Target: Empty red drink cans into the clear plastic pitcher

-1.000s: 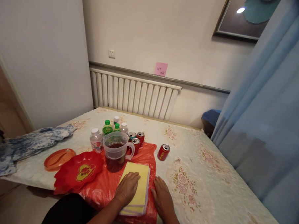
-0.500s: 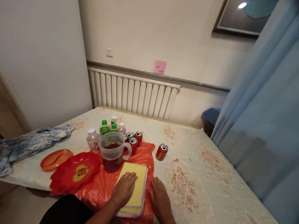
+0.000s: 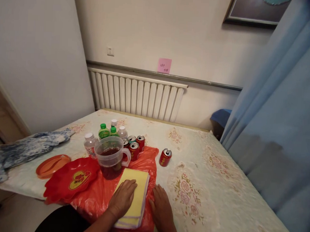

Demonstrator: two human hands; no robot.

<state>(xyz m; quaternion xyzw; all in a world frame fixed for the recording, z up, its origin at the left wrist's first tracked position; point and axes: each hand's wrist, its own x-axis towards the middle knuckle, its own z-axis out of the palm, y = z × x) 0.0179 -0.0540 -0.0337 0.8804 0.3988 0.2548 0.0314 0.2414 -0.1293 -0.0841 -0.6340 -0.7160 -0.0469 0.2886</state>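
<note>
My left hand (image 3: 122, 198) lies flat on a folded yellow cloth (image 3: 138, 190) with pale purple edging, its fingers stretched out. Just right of the cloth, my right hand (image 3: 161, 207) rests with fingers extended over the edge of a red plastic bag (image 3: 150, 160) spread on the table. Behind the cloth stands a clear plastic jug (image 3: 109, 155) of dark liquid, its handle toward the right. A red scalloped tray (image 3: 62, 183) is on the left part of the bag. One red can (image 3: 166, 157) stands apart, beyond my right hand.
Several drink cans (image 3: 134, 151) and bottles (image 3: 103, 131) cluster behind the jug. An orange lid (image 3: 52, 166) and a blue-and-white cloth (image 3: 35, 146) lie at the left of the flowered tablecloth (image 3: 194, 145). A radiator (image 3: 137, 94) lines the wall; a blue curtain (image 3: 272, 134) hangs at right.
The camera view has shifted slightly, so everything sits a little further left in the picture. Both hands keep their places on and beside the yellow cloth.
</note>
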